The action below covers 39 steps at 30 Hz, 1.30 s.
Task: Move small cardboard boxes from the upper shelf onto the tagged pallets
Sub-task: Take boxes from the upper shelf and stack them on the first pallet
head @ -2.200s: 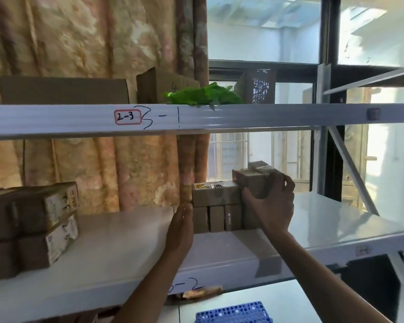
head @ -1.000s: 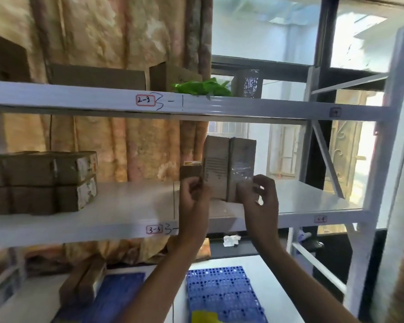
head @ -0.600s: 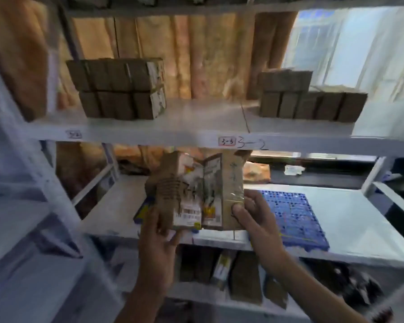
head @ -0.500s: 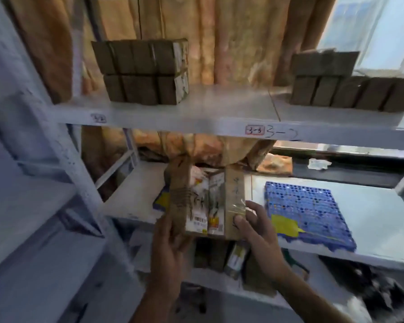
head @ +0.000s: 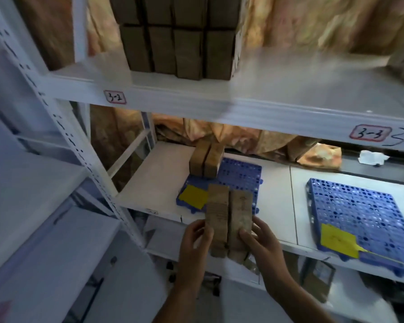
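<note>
Brown cardboard, dull and slightly scuffed, is making up the two small boxes (head: 229,220) that the person is holding side by side, long and narrow, standing on end with faint dark printing running down the left one and a thin mark on the right one. The left hand (head: 195,241) is gripping the left box with its thumb lying across the front face, and the right hand (head: 261,243) is gripping the right box, thumb pressed on the front near the lower end and fingers curled round the side. The pair is being held in front of the lower shelf (head: 149,183), just over the near edge of the left blue pallet (head: 240,176), a perforated plastic grid carrying a yellow tag (head: 193,196) at its near left corner. Two more cardboard boxes (head: 205,159) are standing upright together on the far left corner of that pallet, touching each other. A second blue pallet (head: 359,215) is lying well apart to the right on the same shelf, with its own yellow tag (head: 338,241) near the front. Above, on the upper shelf (head: 196,92) marked with the label 3-2 (head: 115,97), a stack of brown boxes (head: 180,38) is sitting in tight rows. Another label reading 3-3 (head: 370,133) is showing farther right on the shelf edge.
</note>
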### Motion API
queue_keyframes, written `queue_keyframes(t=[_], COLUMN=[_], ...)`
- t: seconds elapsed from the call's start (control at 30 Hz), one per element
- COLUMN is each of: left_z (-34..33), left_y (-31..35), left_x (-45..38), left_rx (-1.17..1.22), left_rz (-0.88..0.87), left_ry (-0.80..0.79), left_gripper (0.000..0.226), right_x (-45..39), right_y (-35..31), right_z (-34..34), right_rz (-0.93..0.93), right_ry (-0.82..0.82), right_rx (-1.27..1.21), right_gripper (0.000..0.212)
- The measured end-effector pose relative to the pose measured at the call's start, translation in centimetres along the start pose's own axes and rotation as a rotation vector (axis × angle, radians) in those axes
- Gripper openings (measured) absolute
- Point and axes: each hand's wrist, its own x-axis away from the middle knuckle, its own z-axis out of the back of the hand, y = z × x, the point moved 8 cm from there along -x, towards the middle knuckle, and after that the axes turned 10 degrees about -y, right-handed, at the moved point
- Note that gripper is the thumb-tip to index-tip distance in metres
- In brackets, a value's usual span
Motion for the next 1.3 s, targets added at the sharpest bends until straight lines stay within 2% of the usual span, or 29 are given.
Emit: queue_keyframes(t=[0.17, 0.3, 0.4, 0.47, 0.57, 0.6, 0.67, 0.73, 0.77, 0.8, 0.87, 0.93, 1.0, 1.07, 1.3], left_z=[-2.0, -4.6, -5.5, -5.6, -6.1, -6.1, -5.1, -2.3, -0.4, 1.4, 4.0, 5.0, 5.1, 5.2, 5.9], left_y=[-1.6, -2.3, -2.3, -2.7, -4.1, -3.9, -1.5, 2.5, 4.3, 5.3, 5.4, 3.4, 1.3, 0.3, -0.1], left_x=[-9.6, -17.8, -22.6, -24.6, -24.8, -24.2, -22.9, -22.8, -23.6, -25.1, -28.7, -31.7, -33.0, -33.2, -31.8], left_rx=[-0.210, -0.349, -0.383, -0.443, -0.544, -0.570, -0.599, -0.596, -0.619, -0.648, -0.676, -0.623, -0.601, -0.623, -0.580], left_rz=[0.054, 0.099, 0.102, 0.126, 0.222, 0.180, -0.046, -0.323, -0.408, -0.415, -0.229, 0.010, 0.155, 0.179, 0.186], left_ry=[-0.118, -0.185, -0.216, -0.259, -0.435, -0.472, -0.405, -0.173, -0.027, 0.082, 0.127, -0.002, -0.133, -0.192, -0.172], left_gripper=[0.018, 0.023, 0.024, 0.041, 0.073, 0.075, 0.062, 0.043, 0.038, 0.038, 0.047, 0.058, 0.058, 0.054, 0.055], right_x=[-6.8, -13.3, -17.9, -20.4, -23.1, -23.7, -24.5, -25.3, -25.6, -25.8, -25.9, -25.7, -25.4, -25.3, -25.1], right_y=[0.0, -1.0, -1.3, -1.5, -1.3, -1.1, -0.7, -0.4, -0.4, -0.3, -0.3, -0.1, 0.1, 0.2, -0.5], right_z=[2.4, 4.9, 6.0, 6.3, 6.7, 6.8, 6.8, 6.7, 6.6, 6.5, 6.5, 6.5, 6.4, 6.4, 6.5], right_rz=[-0.055, -0.092, -0.141, -0.154, -0.165, -0.166, -0.175, -0.170, -0.170, -0.172, -0.174, -0.179, -0.186, -0.195, -0.173], right_ry=[0.194, 0.308, 0.334, 0.338, 0.392, 0.419, 0.441, 0.422, 0.413, 0.412, 0.421, 0.423, 0.421, 0.411, 0.307], right_rx=[0.044, 0.048, 0.066, 0.083, 0.126, 0.135, 0.155, 0.159, 0.167, 0.171, 0.166, 0.160, 0.152, 0.155, 0.276], right_gripper=[0.041, 0.045, 0.047, 0.044, 0.039, 0.037, 0.037, 0.039, 0.039, 0.038, 0.038, 0.039, 0.038, 0.039, 0.040])
